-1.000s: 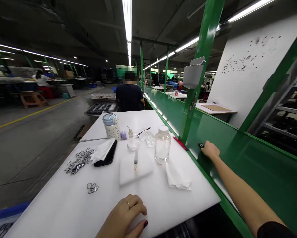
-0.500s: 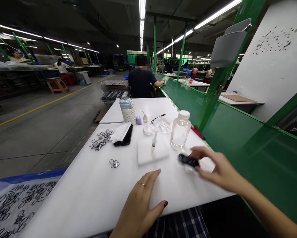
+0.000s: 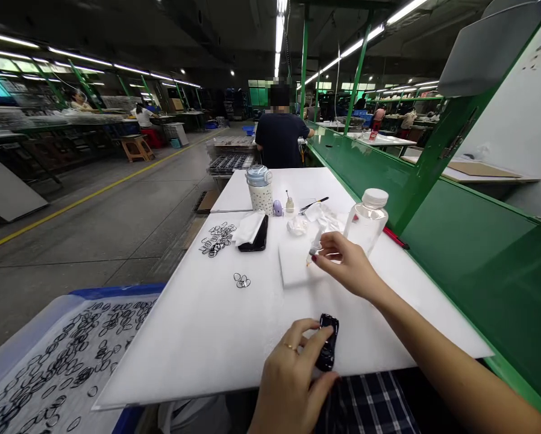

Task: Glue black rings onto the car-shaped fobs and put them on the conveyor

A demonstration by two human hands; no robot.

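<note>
Near the front edge of the table, my left hand (image 3: 293,367) has its fingers closed on a glossy black oblong piece (image 3: 329,343) whose exact kind I cannot make out. My right hand (image 3: 352,268) pinches a small syringe (image 3: 315,246) with an orange-tinted tip pointing down. Below the syringe lies a flat white foam block (image 3: 291,271). Just behind my right hand stands a clear bottle (image 3: 365,226) with a white cap, partly hidden by the fingers. Several thin black rings (image 3: 242,281) lie left of the block.
A larger heap of black rings (image 3: 216,238) lies beside a phone (image 3: 255,241) under a tissue. Behind are a cup (image 3: 260,193), a purple item (image 3: 277,208), a small bottle (image 3: 290,205) and crumpled tissue (image 3: 297,225). A green partition (image 3: 455,241) borders the right. A person (image 3: 279,138) sits ahead.
The black piece has passed from my right hand to my left. My right hand has moved left and taken hold of the syringe. The view has turned left.
</note>
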